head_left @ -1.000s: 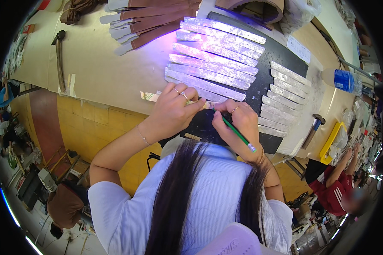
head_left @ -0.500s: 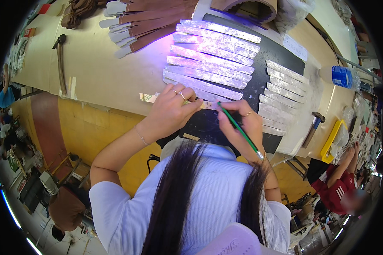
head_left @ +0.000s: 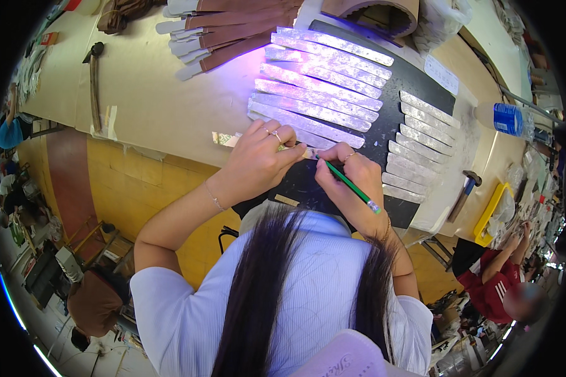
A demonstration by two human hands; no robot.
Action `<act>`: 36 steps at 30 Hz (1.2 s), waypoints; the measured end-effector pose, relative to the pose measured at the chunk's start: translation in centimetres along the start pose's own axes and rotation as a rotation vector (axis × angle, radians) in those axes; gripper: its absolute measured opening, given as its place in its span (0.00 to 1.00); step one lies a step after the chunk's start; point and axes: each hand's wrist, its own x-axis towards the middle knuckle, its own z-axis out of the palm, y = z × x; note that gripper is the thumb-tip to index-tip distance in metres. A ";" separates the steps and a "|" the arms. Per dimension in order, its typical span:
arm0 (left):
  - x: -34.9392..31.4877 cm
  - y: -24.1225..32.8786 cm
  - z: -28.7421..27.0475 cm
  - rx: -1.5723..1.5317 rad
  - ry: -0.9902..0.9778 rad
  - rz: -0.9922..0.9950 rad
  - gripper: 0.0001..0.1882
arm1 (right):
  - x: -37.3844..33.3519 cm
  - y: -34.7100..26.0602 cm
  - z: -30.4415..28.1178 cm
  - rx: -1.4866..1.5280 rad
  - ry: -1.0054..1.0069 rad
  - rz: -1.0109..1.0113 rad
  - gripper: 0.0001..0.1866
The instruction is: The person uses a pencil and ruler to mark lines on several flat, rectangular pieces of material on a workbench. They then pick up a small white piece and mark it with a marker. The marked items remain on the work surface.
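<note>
Patterned strip (head_left: 223,139) near table's (head_left: 170,100) close edge, under left hand (head_left: 261,154), ends showing either side; whether fingers pinch it, can't tell. Right hand (head_left: 367,173) just beside, clamped round green pencil (head_left: 354,186), tip at strip's right end.

The fisheye view looked steeply down from the head.
Close above the pale-blue ribbed fabric shirt (head_left: 321,283) at six o'clock, it faced the bare left hand (head_left: 264,157) and bare right hand (head_left: 356,178) mid-frame, the flat beige worktable (head_left: 151,94) toward ten.
</note>
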 end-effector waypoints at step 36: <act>8.7 6.4 -2.4 -1.365 0.120 -0.255 0.20 | -1.6 -1.1 -8.0 0.804 -0.131 0.400 0.20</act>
